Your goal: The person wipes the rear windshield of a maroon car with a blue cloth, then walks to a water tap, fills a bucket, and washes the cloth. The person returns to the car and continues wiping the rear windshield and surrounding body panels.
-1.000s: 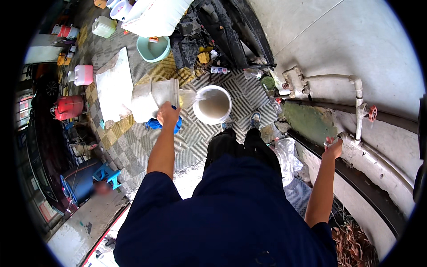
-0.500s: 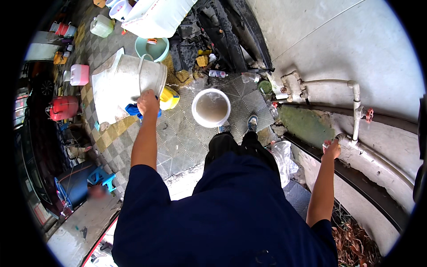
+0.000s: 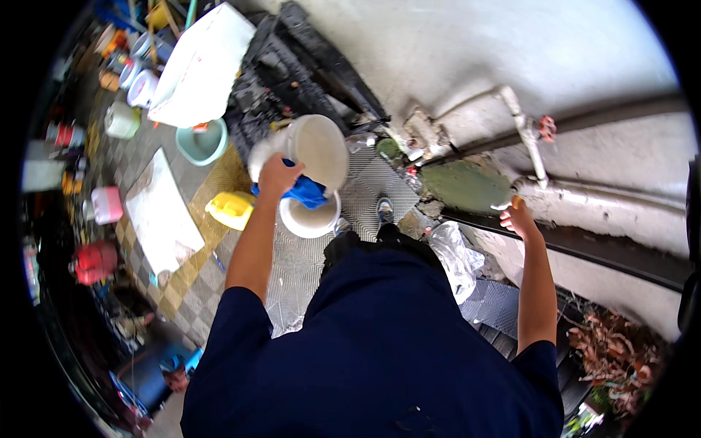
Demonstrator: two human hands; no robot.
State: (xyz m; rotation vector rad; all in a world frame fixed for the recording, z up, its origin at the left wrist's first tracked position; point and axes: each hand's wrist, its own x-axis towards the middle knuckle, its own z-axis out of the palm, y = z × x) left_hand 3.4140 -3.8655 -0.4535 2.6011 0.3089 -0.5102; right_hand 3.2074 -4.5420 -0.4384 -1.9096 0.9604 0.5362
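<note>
My left hand (image 3: 280, 175) is closed on a blue cloth (image 3: 307, 193) and the rim of a large white bucket (image 3: 318, 152). This bucket is lifted and tilted, its mouth facing right. Beneath it, on the patterned floor by my feet, stands a smaller white bucket (image 3: 309, 223), partly covered by the cloth and the raised bucket. On the right, my right hand (image 3: 517, 217) is stretched out just below the pipe by the wall, its fingers apart. A small white piece (image 3: 502, 206), perhaps a tap lever, shows at its fingertips; what it is cannot be made out.
A yellow jug (image 3: 231, 210) lies left of the buckets, near a flat white sheet (image 3: 165, 213). A green basin (image 3: 202, 142) and dark scrap (image 3: 292, 66) sit farther back. Pipework with a red valve wheel (image 3: 547, 128) runs along the right wall. Clear plastic (image 3: 454, 259) lies by my feet.
My left hand has lifted the large white bucket off the white sheet and carried it right, over the smaller bucket. My right hand has drawn off the pipe and its fingers have spread.
</note>
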